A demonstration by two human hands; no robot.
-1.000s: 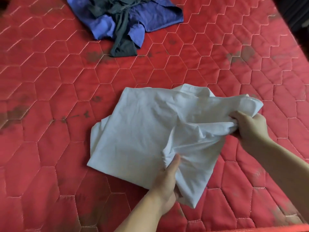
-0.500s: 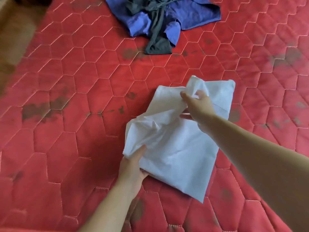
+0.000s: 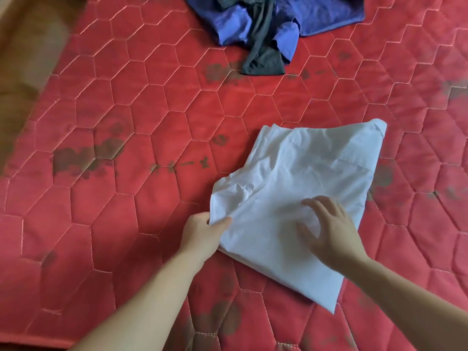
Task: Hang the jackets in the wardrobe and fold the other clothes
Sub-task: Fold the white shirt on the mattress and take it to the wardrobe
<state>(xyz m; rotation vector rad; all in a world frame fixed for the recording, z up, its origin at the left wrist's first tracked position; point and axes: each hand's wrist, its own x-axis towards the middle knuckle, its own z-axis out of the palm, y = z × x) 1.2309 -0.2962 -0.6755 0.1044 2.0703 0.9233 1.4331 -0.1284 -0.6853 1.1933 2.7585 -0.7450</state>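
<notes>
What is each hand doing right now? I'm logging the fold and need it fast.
Left hand: pinches the near-left edge of the white garment.
Right hand: open, fingers spread over the garment.

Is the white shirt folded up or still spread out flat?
Folded. The white shirt lies doubled into a narrow stack, layered edges showing. The left hand pinches its corner; the right hand rests on top.

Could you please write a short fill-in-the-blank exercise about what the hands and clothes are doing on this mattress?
1. The left hand pinches the edge of the ____ garment.
2. The right hand rests on that garment with its fingers ____.
3. The blue garment lies under a dark ____ one.
4. Everything lies on a quilted ____ mattress.

Missing words: white; spread; grey; red
</notes>
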